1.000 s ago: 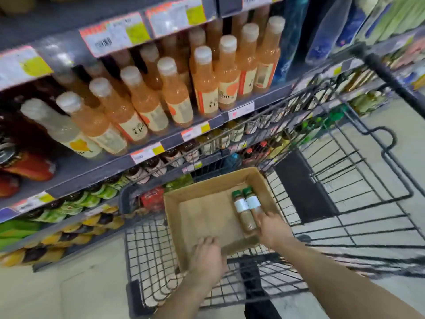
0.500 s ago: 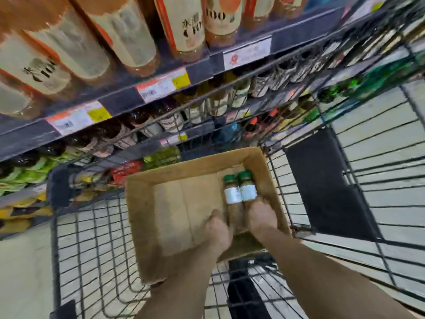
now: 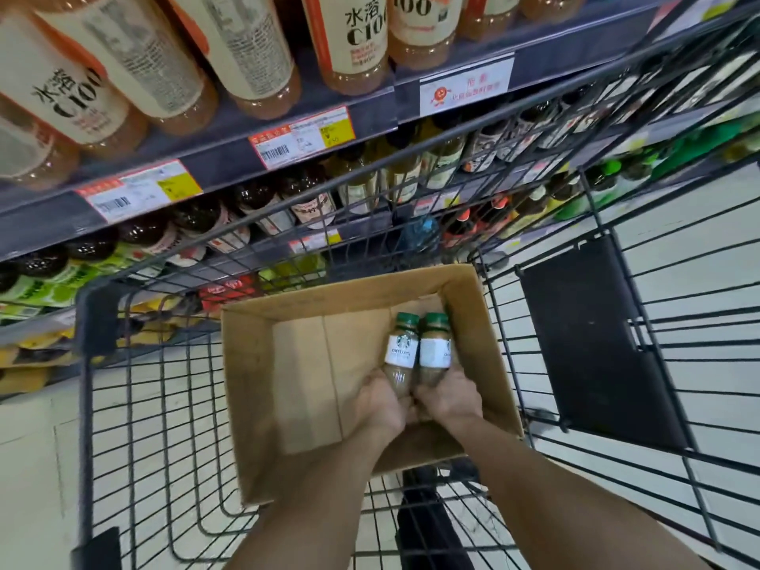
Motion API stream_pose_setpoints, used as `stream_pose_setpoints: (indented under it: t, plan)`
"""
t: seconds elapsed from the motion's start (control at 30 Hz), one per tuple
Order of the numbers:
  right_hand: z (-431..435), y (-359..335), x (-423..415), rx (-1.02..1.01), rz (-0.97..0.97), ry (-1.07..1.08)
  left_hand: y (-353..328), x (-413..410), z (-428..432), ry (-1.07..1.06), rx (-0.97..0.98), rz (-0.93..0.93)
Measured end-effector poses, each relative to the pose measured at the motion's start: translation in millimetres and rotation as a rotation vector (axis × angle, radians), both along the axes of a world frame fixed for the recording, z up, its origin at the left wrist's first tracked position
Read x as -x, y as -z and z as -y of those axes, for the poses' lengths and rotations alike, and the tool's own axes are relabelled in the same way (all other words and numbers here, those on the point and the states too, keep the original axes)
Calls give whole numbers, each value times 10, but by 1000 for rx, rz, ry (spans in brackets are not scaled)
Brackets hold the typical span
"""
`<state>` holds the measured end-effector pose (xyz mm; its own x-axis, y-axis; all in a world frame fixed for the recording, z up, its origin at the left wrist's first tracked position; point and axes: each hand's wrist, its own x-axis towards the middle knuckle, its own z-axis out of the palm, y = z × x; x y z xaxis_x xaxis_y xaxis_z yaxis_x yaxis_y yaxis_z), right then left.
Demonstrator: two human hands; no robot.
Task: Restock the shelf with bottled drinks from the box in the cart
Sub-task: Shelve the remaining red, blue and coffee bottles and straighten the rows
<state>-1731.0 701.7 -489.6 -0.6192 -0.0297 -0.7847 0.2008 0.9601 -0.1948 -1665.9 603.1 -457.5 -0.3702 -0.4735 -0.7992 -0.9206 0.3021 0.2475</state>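
An open cardboard box [image 3: 255, 364] sits in the wire cart [image 3: 135, 405]. Two small coffee bottles with green caps and white labels lie side by side at the box's right side. My left hand [image 3: 380, 401] is wrapped around the base of the left bottle [image 3: 402, 349]. My right hand [image 3: 450, 399] grips the base of the right bottle [image 3: 435, 349]. Both hands are inside the box and touch each other. The rest of the box floor shows bare cardboard.
Shelves [image 3: 246, 146] run across the top and left, close beyond the cart's far rim. The upper shelf holds large orange drink bottles [image 3: 353, 39]; lower shelves hold dark-capped and green bottles. A black flap [image 3: 592, 339] hangs on the cart's right side.
My left hand moved from the box's near edge into the box and closed on the left bottle. My right hand stayed on the right bottle. My view dropped closer to the cart.
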Motion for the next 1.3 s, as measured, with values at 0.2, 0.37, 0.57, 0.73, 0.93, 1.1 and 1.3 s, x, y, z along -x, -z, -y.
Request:
stream_pose_setpoints:
  t: [0.2,0.37,0.57,0.73,0.93,1.1,1.3]
  plan:
    - [105,-674,-117,145,-112,1,-597,-263,128,-72,31,-90]
    - [264,-1599,-313,268,-208,25,-1447,-509,267,-132,83,-247]
    - [527,-2839,-600,469,-358,8,-2641,-774,574,-188,215,-482]
    - [896,-3657,-856,615,-483,19,-3377,-1050,941,-244,271,-703]
    - [1368,-4319,-1179,700,-653,-11,-4037,-1362,1407,-275,294,-878]
    - [1685,-4771,-1385,791,-755,-42,-4436,-1624,1782,-244,331,-1013]
    - [1972,-5156,-1350,878,-801,-83,-4787,-1713,2119,-241,363,-1119]
